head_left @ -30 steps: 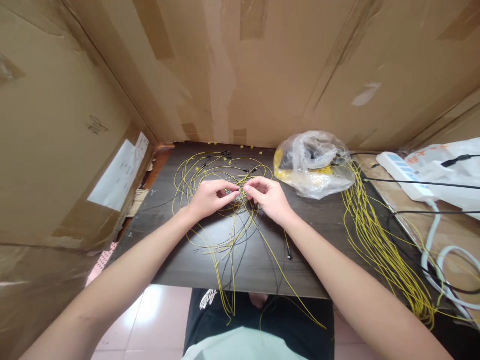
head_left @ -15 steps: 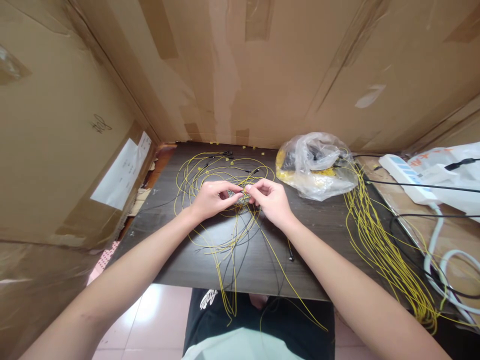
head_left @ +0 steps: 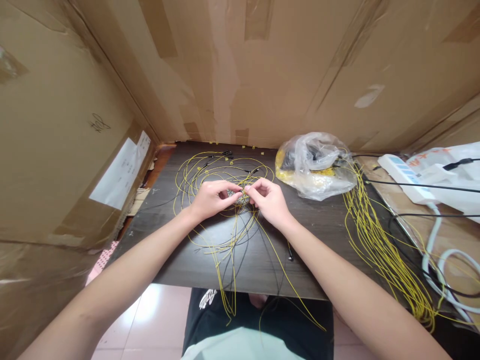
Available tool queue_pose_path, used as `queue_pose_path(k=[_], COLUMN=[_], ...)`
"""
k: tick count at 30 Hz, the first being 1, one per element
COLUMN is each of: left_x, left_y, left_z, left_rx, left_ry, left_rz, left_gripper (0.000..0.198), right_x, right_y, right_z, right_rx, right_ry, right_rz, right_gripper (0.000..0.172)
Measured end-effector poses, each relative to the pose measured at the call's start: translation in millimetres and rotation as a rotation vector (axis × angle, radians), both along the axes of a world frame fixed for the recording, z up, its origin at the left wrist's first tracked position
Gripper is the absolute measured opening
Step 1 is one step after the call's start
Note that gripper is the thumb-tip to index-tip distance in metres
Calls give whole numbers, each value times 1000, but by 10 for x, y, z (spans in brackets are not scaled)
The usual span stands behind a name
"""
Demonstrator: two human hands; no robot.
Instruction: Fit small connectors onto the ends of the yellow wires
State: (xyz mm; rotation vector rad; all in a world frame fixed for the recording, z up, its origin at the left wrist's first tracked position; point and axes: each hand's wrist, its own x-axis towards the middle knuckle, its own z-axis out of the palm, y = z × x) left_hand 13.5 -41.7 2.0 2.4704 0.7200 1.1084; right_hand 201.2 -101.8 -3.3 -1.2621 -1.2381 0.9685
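Observation:
My left hand [head_left: 216, 199] and my right hand [head_left: 267, 199] meet fingertip to fingertip over the middle of the dark table [head_left: 180, 270]. Each is closed in a pinch on a small part of the thin wires between them; the exact piece is mostly hidden by the fingers. Loose loops of yellow wire [head_left: 180, 176] spread around and behind both hands, with black ends [head_left: 227, 154] lying at the back. Yellow wire tails [head_left: 234, 280] run forward from under the hands and hang over the table's front edge.
A clear plastic bag [head_left: 318, 187] with yellow and black contents sits at the back right. Beside it a long bundle of yellow wires [head_left: 378, 245] trails forward. A white power strip [head_left: 405, 179] lies farther right. Cardboard walls [head_left: 225, 75] enclose the back and left.
Almost nothing differs. Both hands keep the same pinch in the same place, and the whole view has shifted very slightly.

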Motion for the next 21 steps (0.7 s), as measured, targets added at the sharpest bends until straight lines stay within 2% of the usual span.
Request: queue_pose_path(k=[11,16,21], left_x=[-5,-1,-5], left_y=[5,8,24], left_z=[-9,-18,-42], left_rx=[-16,2,-23], left_ry=[-8,-21,-3], left_rz=[-5,-29,-22], left_gripper=[14,13,15], right_x=[-22,-18,0], right_y=[-29,-25,-23], right_z=[33,44,36], right_rx=[-29,-36,-28], right_ry=[64,173,140], right_rz=[81,74,67], right_gripper=[38,44,45])
